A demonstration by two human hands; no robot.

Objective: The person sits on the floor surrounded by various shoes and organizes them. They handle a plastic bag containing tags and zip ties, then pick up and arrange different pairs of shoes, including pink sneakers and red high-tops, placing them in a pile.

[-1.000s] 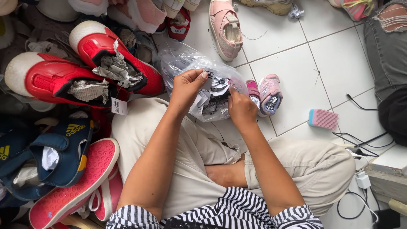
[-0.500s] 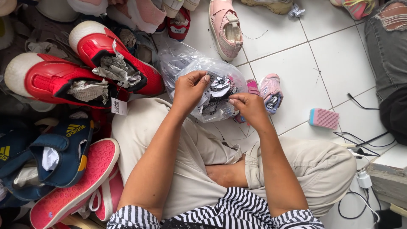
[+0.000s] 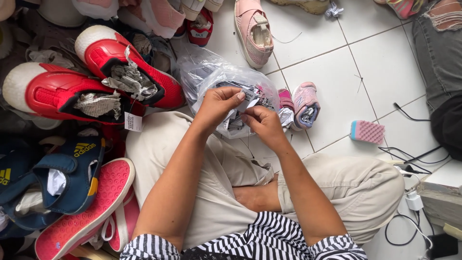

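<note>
Left hand (image 3: 219, 103) and right hand (image 3: 262, 123) side by side over the lap, fingers of both pinched on a clear plastic bag (image 3: 211, 72) of small shoes, red sneakers (image 3: 91, 82) to the left, white tile floor (image 3: 385, 67) beneath

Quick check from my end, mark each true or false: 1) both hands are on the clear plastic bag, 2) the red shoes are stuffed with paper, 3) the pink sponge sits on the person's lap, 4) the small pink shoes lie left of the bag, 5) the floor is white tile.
1) True: the left hand and right hand both work at the clear plastic bag.
2) True: the red shoes hold crumpled paper.
3) False: the pink sponge lies on the white tile floor, apart from the lap.
4) False: the small pink shoes lie right of the bag.
5) True.
</note>
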